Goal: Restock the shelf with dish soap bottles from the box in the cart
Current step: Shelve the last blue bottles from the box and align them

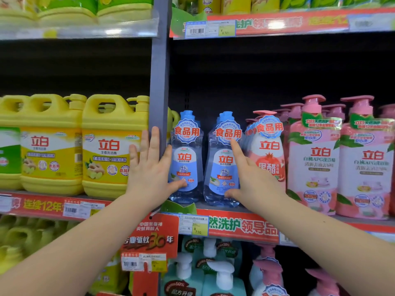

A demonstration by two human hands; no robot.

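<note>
Two clear blue dish soap bottles stand upright side by side at the front of the middle shelf (241,226). My left hand (147,174) lies flat against the grey upright post, fingers spread upward, with its thumb touching the lower front of the left bottle (186,146). My right hand (254,180) rests against the right side of the right bottle (221,167); its index finger points up along the label and its thumb touches the bottle's lower front. Neither hand wraps around a bottle. More blue caps show behind both bottles. The cart and the box are out of view.
Large yellow soap jugs (111,146) fill the shelf left of the grey post (159,86). Pink pump bottles (314,159) stand close to the right of the blue ones. Dark open space lies above the bottles. Teal and pink pump bottles sit on the shelf below.
</note>
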